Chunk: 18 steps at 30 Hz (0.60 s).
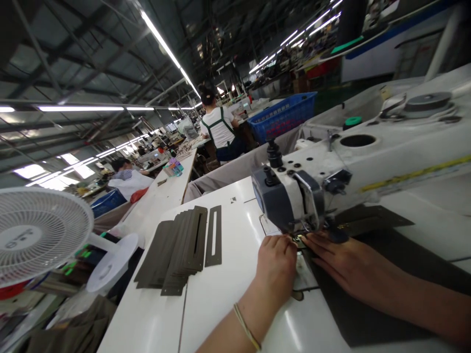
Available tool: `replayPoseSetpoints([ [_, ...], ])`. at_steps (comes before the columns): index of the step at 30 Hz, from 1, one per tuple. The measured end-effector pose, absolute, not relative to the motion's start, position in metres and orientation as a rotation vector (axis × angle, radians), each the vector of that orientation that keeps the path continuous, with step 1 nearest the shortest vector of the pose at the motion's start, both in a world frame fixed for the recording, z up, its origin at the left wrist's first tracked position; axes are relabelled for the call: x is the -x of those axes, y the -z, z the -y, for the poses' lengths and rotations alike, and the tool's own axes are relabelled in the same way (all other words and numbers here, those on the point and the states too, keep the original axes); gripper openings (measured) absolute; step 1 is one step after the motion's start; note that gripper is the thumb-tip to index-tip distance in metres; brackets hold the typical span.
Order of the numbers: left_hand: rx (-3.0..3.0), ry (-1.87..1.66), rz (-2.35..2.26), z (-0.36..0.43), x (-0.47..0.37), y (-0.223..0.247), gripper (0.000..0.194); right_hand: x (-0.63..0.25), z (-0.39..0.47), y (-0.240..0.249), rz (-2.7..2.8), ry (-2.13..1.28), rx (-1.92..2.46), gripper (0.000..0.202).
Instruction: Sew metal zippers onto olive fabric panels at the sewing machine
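Observation:
A large dark fabric piece (pixel 379 289) lies under the arm of a white sewing machine (pixel 412 147). My left hand (pixel 277 264), with a band on its wrist, is beside the needle area, fingers curled together at the fabric's edge; what its fingertips pinch is too small to make out. Flat on the fabric, just right of the presser foot, rests my right hand (pixel 346 264) with its fingers stretched toward the needle. To the left, a fanned stack of dark slotted pieces (pixel 176 250) sits on the white table (pixel 221 314), beside a single slotted piece (pixel 218 235).
A white fan (pixel 40 235) stands at the left. Beyond the machine is a blue basket (pixel 283 115). A person in a white shirt (pixel 221 127) works farther ahead, and another person (pixel 127 176) is at the left. Dark cloth lies at the lower left.

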<state>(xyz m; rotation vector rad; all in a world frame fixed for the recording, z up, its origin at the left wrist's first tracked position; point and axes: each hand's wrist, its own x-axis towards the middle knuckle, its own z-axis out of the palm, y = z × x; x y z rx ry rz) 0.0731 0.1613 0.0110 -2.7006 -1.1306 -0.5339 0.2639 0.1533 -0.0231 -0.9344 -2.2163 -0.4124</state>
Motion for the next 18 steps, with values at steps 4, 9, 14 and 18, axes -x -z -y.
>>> replayPoseSetpoints([
  [4, 2.669, 0.646, 1.112, -0.161, -0.072, -0.006, 0.008, -0.262, -0.155, 0.022, 2.21, 0.436, 0.908, 0.036],
  [9, 2.604, 0.868, 1.109, -0.162, -0.071, 0.001, 0.006, -0.284, -0.164, 0.015, 2.275, 0.493, 0.866, 0.038],
  [14, 2.63, 0.914, 1.228, -0.166, -0.068, 0.0, 0.009, -0.335, -0.172, 0.008, 2.141, 0.755, 0.928, 0.038],
  [18, 2.719, 0.988, 1.272, -0.158, -0.06, -0.02, 0.021, -0.343, -0.132, 0.016, 2.143, 0.776, 0.948, 0.045],
])
